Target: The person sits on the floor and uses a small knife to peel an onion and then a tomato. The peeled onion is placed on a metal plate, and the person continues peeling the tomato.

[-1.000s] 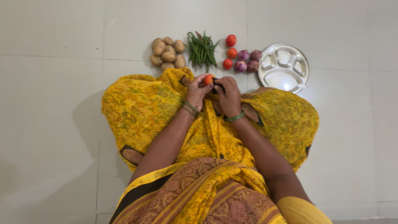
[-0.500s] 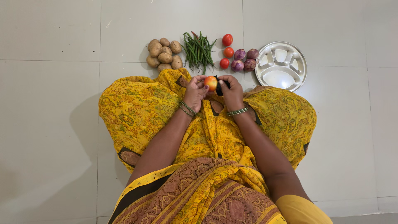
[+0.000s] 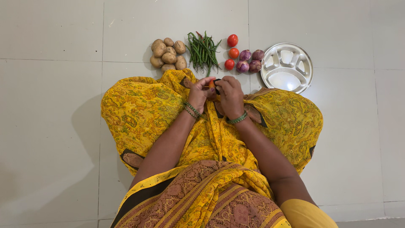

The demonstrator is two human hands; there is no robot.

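My left hand [image 3: 199, 93] and my right hand [image 3: 230, 95] are pressed together over my lap, above the yellow patterned cloth [image 3: 139, 112]. Between the fingers shows a small orange-red piece, probably a tomato [image 3: 211, 84], mostly hidden. My left hand cups it. A dark object [image 3: 217, 80], maybe a knife handle, sticks out at my right hand's fingertips; I cannot tell what it is. Both wrists wear green bangles.
On the tiled floor ahead lie a pile of potatoes [image 3: 168, 55], a bunch of green beans [image 3: 203, 50], three red tomatoes [image 3: 232, 52], three purple onions [image 3: 250, 61] and a round steel compartment plate [image 3: 306, 67] at the right.
The orange-red piece was plainly visible between my hands before; now my fingers have closed over it and cover most of it. The view has shifted slightly.
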